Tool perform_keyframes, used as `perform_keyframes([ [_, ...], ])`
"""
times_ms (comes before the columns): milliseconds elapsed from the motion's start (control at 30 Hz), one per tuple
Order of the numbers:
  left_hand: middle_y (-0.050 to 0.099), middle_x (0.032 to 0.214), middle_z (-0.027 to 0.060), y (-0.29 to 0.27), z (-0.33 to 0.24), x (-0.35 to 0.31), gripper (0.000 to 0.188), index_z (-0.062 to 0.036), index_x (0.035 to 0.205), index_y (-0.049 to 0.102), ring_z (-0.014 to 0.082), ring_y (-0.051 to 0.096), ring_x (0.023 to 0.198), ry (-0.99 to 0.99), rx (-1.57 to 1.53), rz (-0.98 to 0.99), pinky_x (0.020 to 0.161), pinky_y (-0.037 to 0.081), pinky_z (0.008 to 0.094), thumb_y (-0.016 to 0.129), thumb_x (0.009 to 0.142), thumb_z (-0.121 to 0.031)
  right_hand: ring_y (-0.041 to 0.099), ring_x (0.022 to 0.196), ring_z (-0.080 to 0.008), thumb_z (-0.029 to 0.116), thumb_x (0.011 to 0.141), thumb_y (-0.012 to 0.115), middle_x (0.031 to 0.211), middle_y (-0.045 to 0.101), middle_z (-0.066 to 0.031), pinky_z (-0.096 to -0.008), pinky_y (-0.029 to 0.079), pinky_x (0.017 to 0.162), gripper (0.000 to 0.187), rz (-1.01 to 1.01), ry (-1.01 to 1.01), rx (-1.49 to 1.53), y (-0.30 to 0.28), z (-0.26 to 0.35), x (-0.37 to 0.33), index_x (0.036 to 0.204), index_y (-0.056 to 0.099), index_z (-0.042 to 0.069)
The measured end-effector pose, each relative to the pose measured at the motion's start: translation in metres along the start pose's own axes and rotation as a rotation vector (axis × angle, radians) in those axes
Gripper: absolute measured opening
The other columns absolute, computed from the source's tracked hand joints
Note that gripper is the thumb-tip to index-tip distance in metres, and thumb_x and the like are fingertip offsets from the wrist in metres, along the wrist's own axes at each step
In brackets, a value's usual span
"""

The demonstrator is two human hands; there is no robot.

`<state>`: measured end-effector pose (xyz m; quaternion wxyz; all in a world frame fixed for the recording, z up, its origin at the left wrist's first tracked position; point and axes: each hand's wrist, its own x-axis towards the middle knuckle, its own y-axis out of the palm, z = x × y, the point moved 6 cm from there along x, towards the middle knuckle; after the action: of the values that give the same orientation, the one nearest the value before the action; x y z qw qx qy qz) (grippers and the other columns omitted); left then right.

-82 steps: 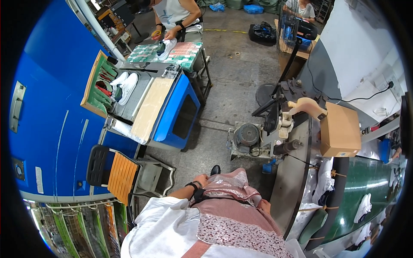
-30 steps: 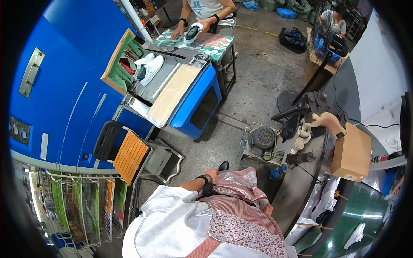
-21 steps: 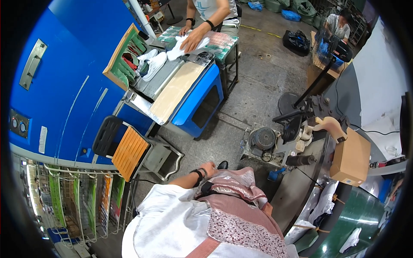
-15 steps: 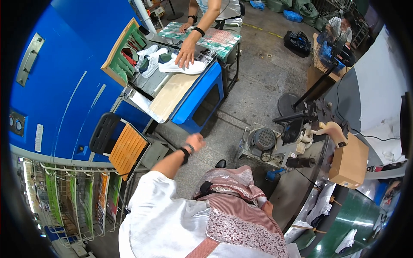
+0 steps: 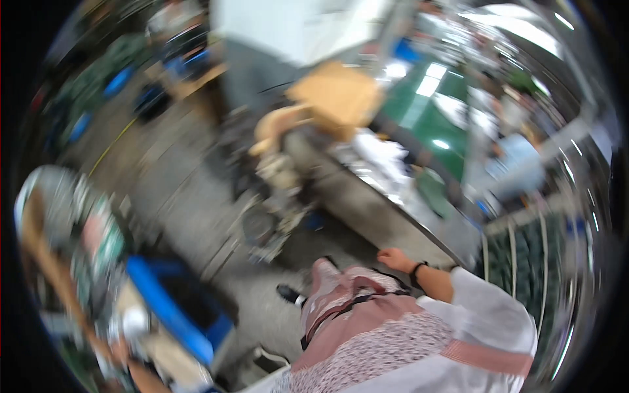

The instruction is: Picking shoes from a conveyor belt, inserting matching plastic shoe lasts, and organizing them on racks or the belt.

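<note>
My right hand [image 5: 395, 259], with a dark band at the wrist, hangs beside the long grey metal bench [image 5: 367, 219]. Its fingers are curled in, and nothing shows in them. At the lower left, my left hand [image 5: 120, 352] reaches to the table with the blue side [image 5: 160, 295]. Motion smears its fingers, so any hold is unclear. Close to it lies a blurred white object [image 5: 135, 321], probably a shoe. A co-worker's bare arm [image 5: 59, 275] stretches down to the same spot.
Ahead stand a motor [image 5: 259, 226] and blurred machine parts, with a cardboard box [image 5: 337, 98] on the bench. A green surface [image 5: 419, 98] lies beyond it. Dark green items hang on a rack [image 5: 524, 275] at right. Another person [image 5: 173, 23] sits far left.
The view has swung to the right, so the blue-sided table now lies at lower left. My left hand went from the aisle to that table. My right hand has come into fuller view.
</note>
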<state>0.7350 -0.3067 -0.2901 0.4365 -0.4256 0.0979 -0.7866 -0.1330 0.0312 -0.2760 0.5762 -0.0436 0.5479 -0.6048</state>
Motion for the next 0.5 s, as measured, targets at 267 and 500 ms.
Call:
perform_keyframes([
  [267,0.053,0.126,0.0225,0.031,-0.043,0.014,0.062,-0.0034,0.137,0.043,0.0344,0.06,0.11,-0.194,-0.185,0.314,0.09,0.05,0.0559,0.066,0.088,-0.034,0.071,0.092,-0.0318,0.03,0.083,0.064,0.098,0.075,-0.0168,-0.0417,0.055,0.086,0.032,-0.039,0.305,0.013,0.017,-0.079,-0.098,0.104,0.076,0.009],
  [500,0.041,0.141,0.0274,0.028,0.144,-0.098,0.081,-0.0004,0.148,0.028,0.0401,0.056,0.121,-0.433,0.0,0.809,0.094,0.048,0.0607,0.068,0.085,-0.033,0.07,0.097,-0.0352,0.032,0.083,0.064,0.101,0.074,-0.017,-0.0431,0.054,0.088,0.032,0.041,0.138,-0.05,0.05,-0.082,-0.06,0.104,0.076,0.011],
])
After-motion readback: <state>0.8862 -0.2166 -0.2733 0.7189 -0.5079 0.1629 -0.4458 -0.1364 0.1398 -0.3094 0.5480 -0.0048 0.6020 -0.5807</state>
